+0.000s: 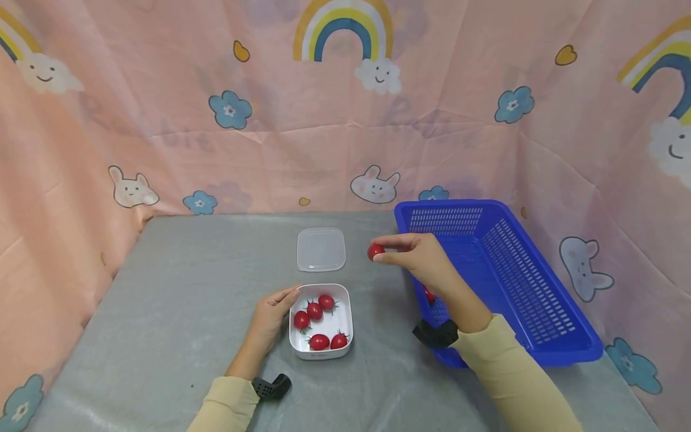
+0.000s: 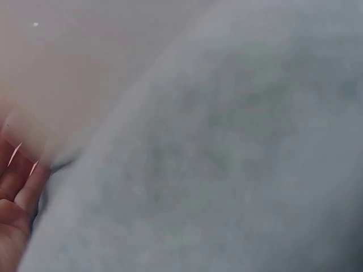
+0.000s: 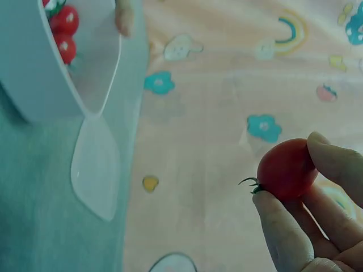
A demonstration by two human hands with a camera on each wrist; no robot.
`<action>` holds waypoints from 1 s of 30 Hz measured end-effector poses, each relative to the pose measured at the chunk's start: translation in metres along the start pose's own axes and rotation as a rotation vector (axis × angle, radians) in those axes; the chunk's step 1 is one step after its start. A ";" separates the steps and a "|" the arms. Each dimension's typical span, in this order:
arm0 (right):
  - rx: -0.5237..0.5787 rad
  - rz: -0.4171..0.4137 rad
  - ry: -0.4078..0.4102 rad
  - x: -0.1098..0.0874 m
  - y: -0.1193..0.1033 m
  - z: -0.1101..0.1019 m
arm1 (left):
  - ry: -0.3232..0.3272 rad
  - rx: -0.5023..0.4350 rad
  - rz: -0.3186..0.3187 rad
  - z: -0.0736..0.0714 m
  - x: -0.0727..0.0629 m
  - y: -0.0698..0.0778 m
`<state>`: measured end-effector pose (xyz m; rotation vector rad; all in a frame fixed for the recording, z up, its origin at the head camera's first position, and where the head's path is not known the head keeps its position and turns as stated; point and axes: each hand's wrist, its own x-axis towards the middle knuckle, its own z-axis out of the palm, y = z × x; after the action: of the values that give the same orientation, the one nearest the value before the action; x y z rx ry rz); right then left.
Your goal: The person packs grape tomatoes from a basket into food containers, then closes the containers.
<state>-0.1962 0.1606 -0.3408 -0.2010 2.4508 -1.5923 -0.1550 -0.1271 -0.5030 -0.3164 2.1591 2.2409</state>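
In the head view, my right hand (image 1: pixel 423 261) pinches a red cherry tomato (image 1: pixel 375 251) between thumb and fingertips, raised beside the basket's left rim. The right wrist view shows this cherry tomato (image 3: pixel 287 169) with a green stem. My left hand (image 1: pixel 272 315) rests its fingers against the left side of a white square box (image 1: pixel 321 355). Several cherry tomatoes (image 1: pixel 315 311) with green stems lie inside the box. Another cherry tomato (image 1: pixel 429 294) is partly visible at the blue basket (image 1: pixel 540 240), mostly hidden by my right arm. The left wrist view is blurred.
A translucent square lid (image 1: pixel 321 249) lies flat behind the box on the grey tabletop (image 1: pixel 205 288). The slotted blue basket stands on the right. A pink patterned curtain (image 1: pixel 302 144) hangs behind and at the sides.
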 end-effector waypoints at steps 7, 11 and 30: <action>0.036 -0.049 0.005 -0.007 -0.002 0.019 | -0.007 0.011 0.004 0.000 -0.001 0.001; 0.050 -0.039 -0.014 -0.012 -0.003 0.029 | -0.006 0.010 0.003 0.000 -0.001 0.001; 0.080 -0.085 0.001 -0.033 -0.018 0.067 | -0.021 0.007 0.011 -0.001 -0.001 0.002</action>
<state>-0.1471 0.1016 -0.3477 -0.2948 2.4041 -1.7213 -0.1542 -0.1281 -0.5007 -0.2799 2.1626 2.2316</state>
